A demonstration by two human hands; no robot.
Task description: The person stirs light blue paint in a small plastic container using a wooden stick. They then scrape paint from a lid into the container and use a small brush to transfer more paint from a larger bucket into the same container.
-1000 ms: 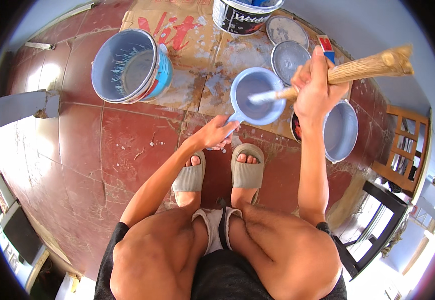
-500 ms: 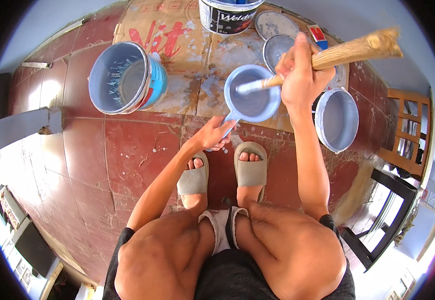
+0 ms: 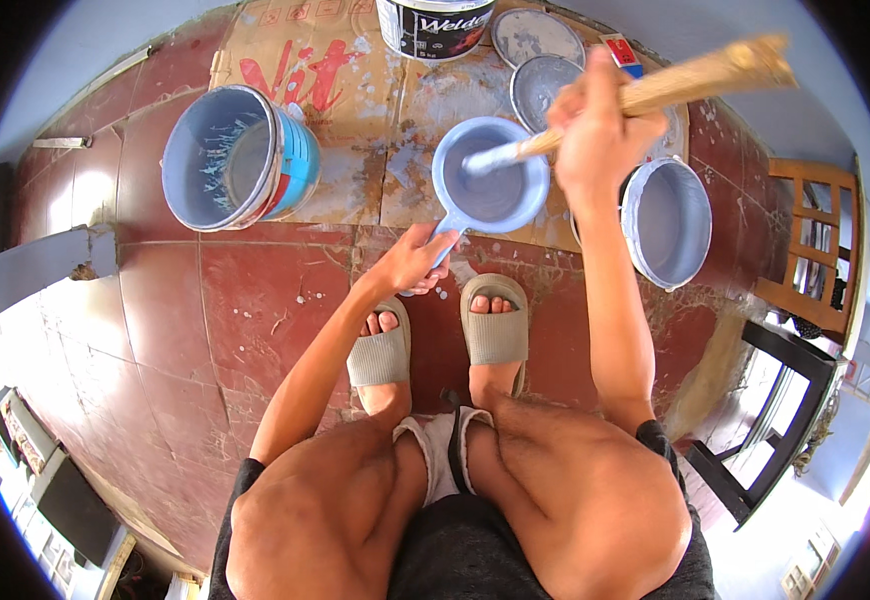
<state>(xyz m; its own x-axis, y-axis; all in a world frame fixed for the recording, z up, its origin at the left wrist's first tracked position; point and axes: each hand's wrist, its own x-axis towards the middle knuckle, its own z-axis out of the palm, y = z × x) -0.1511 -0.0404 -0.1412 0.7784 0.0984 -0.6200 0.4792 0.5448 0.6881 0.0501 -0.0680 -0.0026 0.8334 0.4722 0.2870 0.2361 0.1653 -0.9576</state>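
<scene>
From the head view we see the scoop [image 3: 490, 175] over the cardboard [image 3: 375, 110], its bowl holding pale blue paint. Our left hand [image 3: 413, 262] grips the scoop's handle, fingers clenched round it and hiding most of it. Our right hand [image 3: 595, 125] is wrapped around a wooden stick [image 3: 675, 85], whose tip sits in the scoop's paint. Right of the scoop a bucket [image 3: 667, 222] is partly covered by our forearm; left of it lies a tilted bucket [image 3: 240, 158]. Beyond the scoop, a dark pail [image 3: 435, 25] is cut off by the rim. The floor [image 3: 205, 320] is red tile, spattered.
</scene>
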